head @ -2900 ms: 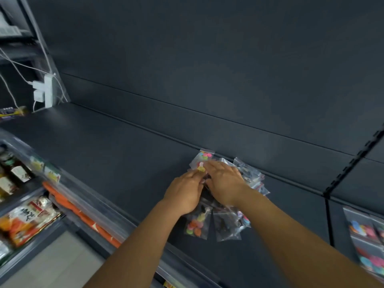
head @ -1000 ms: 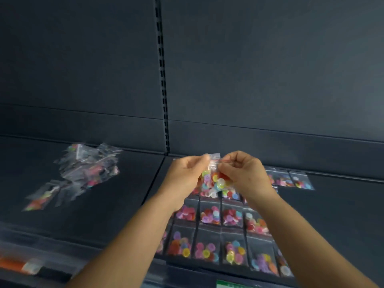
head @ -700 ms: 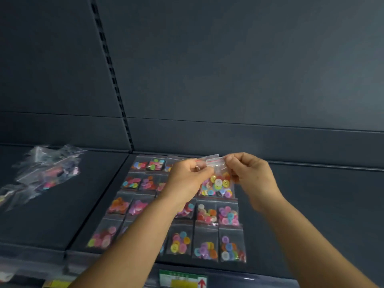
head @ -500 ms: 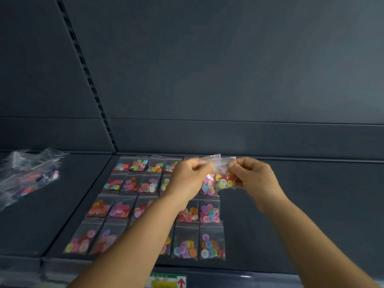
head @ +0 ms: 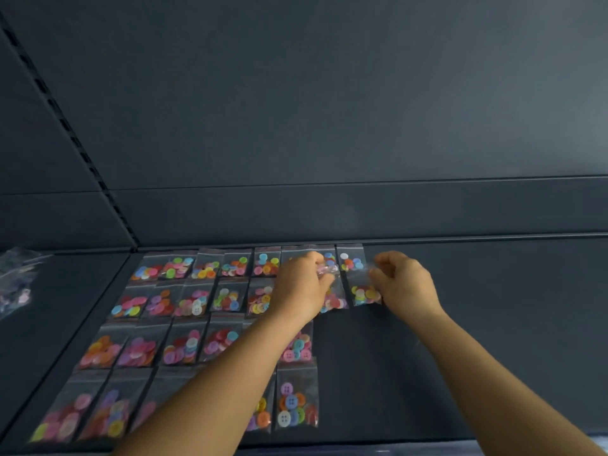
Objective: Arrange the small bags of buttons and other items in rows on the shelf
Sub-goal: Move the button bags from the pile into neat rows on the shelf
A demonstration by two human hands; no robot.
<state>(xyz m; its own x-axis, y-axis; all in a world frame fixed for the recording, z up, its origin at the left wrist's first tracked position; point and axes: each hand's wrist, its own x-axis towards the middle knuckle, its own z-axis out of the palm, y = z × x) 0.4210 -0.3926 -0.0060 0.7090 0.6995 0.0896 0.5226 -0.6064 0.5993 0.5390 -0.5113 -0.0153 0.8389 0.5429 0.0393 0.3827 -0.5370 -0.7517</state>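
A small clear bag, flat, glossy and rectangular, is pinched at its top edge by the curled fingers of the right hand; flat round buttons in yellow, red and blue are gathered in its lower half. It lies on the dark matte shelf at the right end of the second row from the back. Just left of this bag, a second bag of pinkish buttons is pinched by the curled fingers of the left hand, above another bag of red and pink buttons that lies on the shelf.

Further left of the bag, rows of bags are laid edge to edge in a grid of four rows, each of crinkled transparent plastic and filled with mixed coloured buttons. In the front row, one bag holds larger four-holed buttons in blue, white, orange and green. Right of the bag, the shelf surface is smooth and dark grey.

Behind the bag, a smooth dark back panel is seen, with a slotted upright running diagonally at the left. Far left of the bag, a loose, blurred heap of clear bags rests on the neighbouring shelf section.
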